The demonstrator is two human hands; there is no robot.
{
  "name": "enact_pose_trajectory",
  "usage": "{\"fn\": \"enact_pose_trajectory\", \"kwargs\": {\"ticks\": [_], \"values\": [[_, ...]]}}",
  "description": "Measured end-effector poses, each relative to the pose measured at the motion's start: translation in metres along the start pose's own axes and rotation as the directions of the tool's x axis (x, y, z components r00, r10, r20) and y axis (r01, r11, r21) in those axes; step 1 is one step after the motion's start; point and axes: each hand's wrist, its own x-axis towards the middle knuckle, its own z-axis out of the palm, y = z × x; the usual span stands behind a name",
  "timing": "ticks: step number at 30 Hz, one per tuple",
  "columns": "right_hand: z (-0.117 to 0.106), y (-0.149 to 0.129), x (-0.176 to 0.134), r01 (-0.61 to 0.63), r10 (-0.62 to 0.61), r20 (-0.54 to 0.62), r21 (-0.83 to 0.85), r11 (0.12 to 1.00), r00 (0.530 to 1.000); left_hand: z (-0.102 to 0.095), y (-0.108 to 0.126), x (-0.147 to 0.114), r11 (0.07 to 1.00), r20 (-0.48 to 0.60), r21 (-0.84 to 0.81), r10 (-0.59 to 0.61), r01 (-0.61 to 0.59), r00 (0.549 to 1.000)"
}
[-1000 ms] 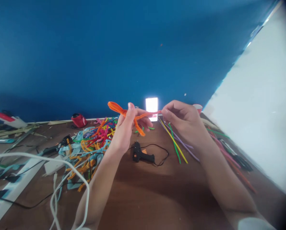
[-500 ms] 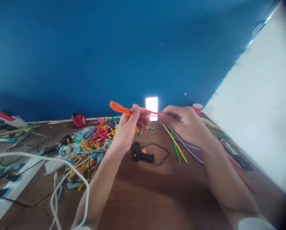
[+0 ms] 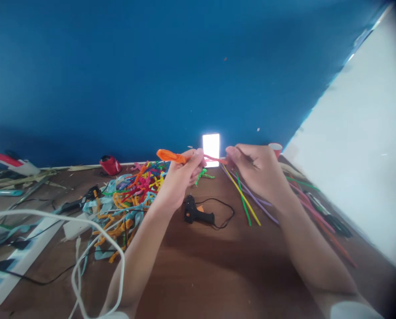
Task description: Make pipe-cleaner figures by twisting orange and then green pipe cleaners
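Note:
My left hand [image 3: 180,179] is closed around an orange pipe cleaner piece [image 3: 171,156], whose thick, folded end sticks out to the left. From the fingers a thin reddish-orange stem [image 3: 214,158] runs rightward, slightly bent. At its far tip my right hand [image 3: 261,168] is closed in a pinch, thumb against fingers. Both hands are raised above the table, in front of a bright phone screen [image 3: 211,144]. Below them lies a black glue gun [image 3: 199,215] with its cord looped to the right. Green, yellow and purple pipe cleaners [image 3: 247,201] lie under my right hand.
A tangled heap of coloured pipe cleaners [image 3: 118,201] covers the left of the table. Nearer are a white power strip [image 3: 28,254] and a looping white cable [image 3: 120,252]. Red cups [image 3: 110,165] stand near the wall. Markers and pipe cleaners [image 3: 334,221] lie at the right.
The stem between my hands now sags and bends where it was straighter. My left hand has shifted slightly right, and my right hand's fingertips have also moved slightly right.

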Motion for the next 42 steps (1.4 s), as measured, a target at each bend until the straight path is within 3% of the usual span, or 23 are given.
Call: {"fn": "enact_pose_trajectory", "kwargs": {"ticks": [5, 11, 13, 18, 22, 27, 33, 38, 42], "values": [[0.001, -0.001, 0.000, 0.014, -0.014, 0.001, 0.081, 0.997, 1.000, 0.001, 0.004, -0.003, 0.991, 0.080, 0.063, -0.122, 0.118, 0.989], [-0.002, -0.012, -0.004, 0.060, -0.047, -0.090, 0.148, 0.987, 0.995, 0.002, 0.000, -0.004, 0.971, 0.199, 0.186, -0.184, 0.148, 0.962], [-0.001, -0.017, -0.005, 0.090, -0.080, -0.057, 0.210, 0.974, 0.995, 0.002, -0.004, -0.004, 0.963, 0.200, 0.205, -0.215, 0.174, 0.956], [0.009, -0.018, -0.003, 0.148, -0.209, 0.165, 0.318, 0.936, 0.964, 0.003, -0.012, -0.005, 0.937, 0.231, 0.312, -0.235, 0.156, 0.944], [0.017, -0.011, 0.000, 0.224, -0.294, 0.163, 0.348, 0.910, 0.942, 0.006, -0.013, -0.004, 0.921, 0.239, 0.382, -0.183, 0.080, 0.954], [0.016, -0.010, 0.000, 0.112, -0.146, 0.096, 0.293, 0.950, 0.985, 0.010, -0.015, -0.004, 0.920, 0.266, 0.390, -0.161, 0.047, 0.951], [0.020, -0.009, 0.000, 0.017, -0.032, 0.040, 0.331, 0.943, 0.999, 0.005, -0.016, -0.004, 0.882, 0.383, 0.471, -0.218, 0.013, 0.898], [0.023, -0.006, 0.001, 0.003, 0.008, -0.028, 0.377, 0.926, 1.000, 0.004, -0.016, 0.003, 0.908, 0.262, 0.419, -0.094, -0.025, 0.960], [0.022, -0.004, 0.002, 0.004, 0.029, -0.085, 0.365, 0.931, 0.996, 0.006, -0.015, 0.006, 0.953, 0.264, 0.290, 0.008, -0.087, 0.964]]}}
